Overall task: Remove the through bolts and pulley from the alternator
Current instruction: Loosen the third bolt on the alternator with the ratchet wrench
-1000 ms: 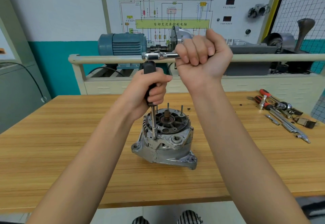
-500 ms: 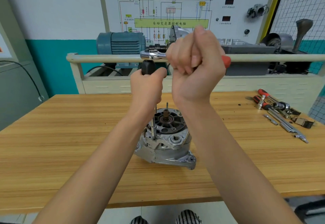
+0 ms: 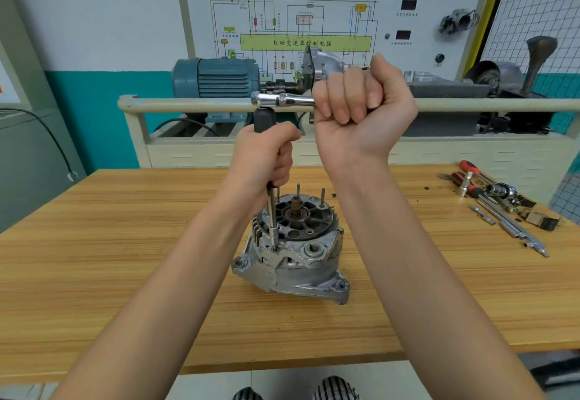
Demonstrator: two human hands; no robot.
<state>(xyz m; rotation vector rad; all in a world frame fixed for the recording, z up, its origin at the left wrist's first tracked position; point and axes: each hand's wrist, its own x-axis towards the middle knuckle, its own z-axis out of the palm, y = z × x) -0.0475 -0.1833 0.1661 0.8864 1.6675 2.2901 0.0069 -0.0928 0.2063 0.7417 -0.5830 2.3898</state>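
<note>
A silver alternator (image 3: 292,261) stands on end in the middle of the wooden table (image 3: 94,258), its shaft and three thin through bolts (image 3: 322,199) sticking up. My left hand (image 3: 266,157) grips the black handle of a long driver whose steel shaft (image 3: 272,220) runs down into a bolt hole at the alternator's left rim. A chrome ratchet (image 3: 282,99) sits on top of that handle. My right hand (image 3: 361,110) grips the ratchet's handle, which the fist hides.
Loose tools (image 3: 502,208) lie at the table's right: red-handled drivers, sockets, extension bars. A small dark part (image 3: 334,194) lies behind the alternator. Beyond the table, a rail (image 3: 188,106) fronts a bench with a blue motor (image 3: 216,77) and a wiring panel.
My right hand has swung the ratchet handle from pointing toward me back out to the right. My left hand stays on the driver handle. The alternator has not moved.
</note>
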